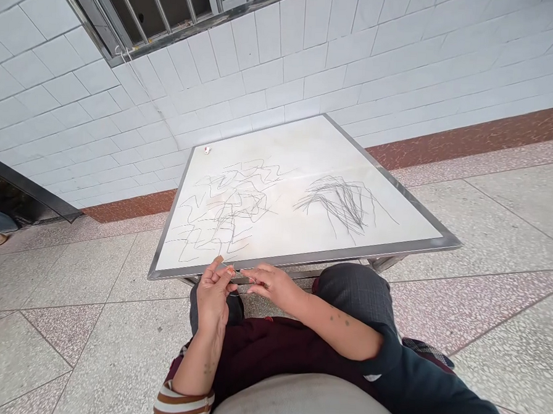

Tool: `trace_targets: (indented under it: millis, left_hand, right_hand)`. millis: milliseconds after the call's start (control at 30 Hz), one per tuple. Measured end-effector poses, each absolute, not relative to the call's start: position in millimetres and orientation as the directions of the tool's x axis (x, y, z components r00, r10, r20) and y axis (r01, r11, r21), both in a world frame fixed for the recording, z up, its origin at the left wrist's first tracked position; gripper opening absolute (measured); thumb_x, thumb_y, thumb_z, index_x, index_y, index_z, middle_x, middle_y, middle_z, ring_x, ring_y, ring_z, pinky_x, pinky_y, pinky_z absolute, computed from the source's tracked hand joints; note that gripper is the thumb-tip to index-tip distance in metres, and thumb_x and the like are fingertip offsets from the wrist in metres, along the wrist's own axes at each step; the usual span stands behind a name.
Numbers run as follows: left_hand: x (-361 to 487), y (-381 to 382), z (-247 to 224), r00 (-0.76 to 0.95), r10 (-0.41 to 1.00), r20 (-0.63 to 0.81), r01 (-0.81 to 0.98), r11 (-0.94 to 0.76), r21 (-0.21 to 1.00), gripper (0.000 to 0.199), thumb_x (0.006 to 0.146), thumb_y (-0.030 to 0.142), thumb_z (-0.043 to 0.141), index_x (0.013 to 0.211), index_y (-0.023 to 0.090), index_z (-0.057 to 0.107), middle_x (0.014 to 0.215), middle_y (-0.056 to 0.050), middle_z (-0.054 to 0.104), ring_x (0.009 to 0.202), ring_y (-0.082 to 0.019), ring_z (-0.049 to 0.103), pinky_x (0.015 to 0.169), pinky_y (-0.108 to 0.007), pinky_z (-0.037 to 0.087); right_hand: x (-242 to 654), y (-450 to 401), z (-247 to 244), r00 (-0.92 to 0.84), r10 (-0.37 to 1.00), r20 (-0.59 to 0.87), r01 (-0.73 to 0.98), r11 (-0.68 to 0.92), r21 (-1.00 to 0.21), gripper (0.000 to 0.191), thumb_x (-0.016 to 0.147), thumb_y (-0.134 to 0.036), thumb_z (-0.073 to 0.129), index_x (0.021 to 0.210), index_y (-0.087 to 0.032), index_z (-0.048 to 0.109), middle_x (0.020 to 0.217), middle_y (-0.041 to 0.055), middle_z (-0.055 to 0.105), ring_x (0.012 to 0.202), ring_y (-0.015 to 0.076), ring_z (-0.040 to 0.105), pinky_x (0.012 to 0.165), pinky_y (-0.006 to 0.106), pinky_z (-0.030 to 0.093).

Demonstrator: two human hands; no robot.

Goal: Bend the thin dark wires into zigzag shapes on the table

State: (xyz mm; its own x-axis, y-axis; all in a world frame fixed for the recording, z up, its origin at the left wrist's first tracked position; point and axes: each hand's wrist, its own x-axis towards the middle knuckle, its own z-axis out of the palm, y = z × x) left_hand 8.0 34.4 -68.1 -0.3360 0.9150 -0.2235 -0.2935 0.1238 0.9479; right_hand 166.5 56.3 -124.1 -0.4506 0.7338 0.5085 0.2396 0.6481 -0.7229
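Just off the near edge of the table, my left hand (214, 296) pinches a thin wire (253, 280) between thumb and fingers. My right hand (276, 287) comes in from the right, its thumb and forefinger closed on the same wire. Most of the wire is covered by my fingers, so its full shape cannot be made out. Beyond my left hand lies a loose spread of bent, zigzag wires (232, 216). A denser bundle of straighter dark wires (346, 201) rests on the right half of the tabletop.
The white table (284, 232) has a grey metal rim and stands near a tiled wall (265, 76). A small whitish object (207, 149) sits at its far left corner. A barred window (166, 10) is above. My knees (355, 291) are against the near side.
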Motion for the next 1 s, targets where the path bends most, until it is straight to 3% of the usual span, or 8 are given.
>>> trace_targets:
  millis: [300, 467, 700, 800, 1000]
  left_hand:
    - [9.4, 40.8, -73.8, -0.317, 0.928, -0.197, -0.263, 0.114, 0.958, 0.052, 0.062, 0.019, 0.077, 0.111, 0.017, 0.058, 0.081, -0.002, 0.066, 0.071, -0.012, 0.062, 0.052, -0.019, 0.051]
    - [15.8, 63.3, -69.5, -0.264, 0.945, -0.193, -0.245, 0.127, 0.961, 0.051, 0.061, 0.02, 0.076, 0.109, 0.018, 0.058, 0.082, -0.003, 0.065, 0.069, -0.012, 0.062, 0.051, -0.019, 0.05]
    - [32.3, 97.1, -68.5, -0.109, 0.981, -0.162, -0.102, 0.151, 0.983, 0.05, 0.058, 0.02, 0.076, 0.105, 0.015, 0.061, 0.075, -0.004, 0.067, 0.064, -0.013, 0.061, 0.047, -0.02, 0.047]
    - [39.8, 112.5, -64.4, 0.002, 0.989, -0.148, -0.002, 0.148, 0.989, 0.049, 0.058, 0.017, 0.075, 0.105, 0.014, 0.062, 0.071, -0.004, 0.068, 0.062, -0.014, 0.061, 0.045, -0.019, 0.044]
    - [51.5, 158.4, -43.4, 0.251, 0.96, -0.125, 0.215, 0.07, 0.974, 0.064, 0.049, 0.003, 0.072, 0.11, 0.019, 0.063, 0.056, 0.0, 0.068, 0.052, -0.015, 0.059, 0.045, -0.02, 0.038]
  right_hand:
    - [169.3, 60.0, -124.4, -0.387, 0.832, 0.397, 0.096, 0.464, -0.88, 0.033, 0.081, -0.037, 0.063, 0.111, -0.025, 0.065, 0.082, 0.0035, 0.061, 0.071, 0.0146, 0.058, 0.07, 0.03, 0.05]
    - [179.3, 62.5, -110.8, -0.343, 0.916, 0.207, -0.111, 0.179, -0.978, 0.035, 0.081, -0.039, 0.059, 0.111, -0.022, 0.065, 0.08, 0.0012, 0.059, 0.064, 0.011, 0.055, 0.06, 0.026, 0.05]
    - [185.4, 78.9, -122.8, -0.205, 0.978, -0.039, -0.147, -0.071, -0.987, 0.029, 0.072, -0.038, 0.064, 0.091, -0.016, 0.066, 0.066, -0.0018, 0.06, 0.053, 0.0089, 0.055, 0.046, 0.02, 0.044]
    - [190.6, 85.7, -126.4, -0.156, 0.986, -0.056, -0.101, -0.072, -0.992, 0.027, 0.072, -0.039, 0.062, 0.086, -0.016, 0.064, 0.064, -0.002, 0.059, 0.052, 0.0094, 0.055, 0.046, 0.021, 0.045]
    - [212.4, 99.8, -120.6, 0.022, 0.999, 0.026, -0.034, 0.026, -0.999, 0.032, 0.076, -0.043, 0.057, 0.096, -0.019, 0.063, 0.069, 0.0003, 0.058, 0.056, 0.0123, 0.056, 0.046, 0.024, 0.047]
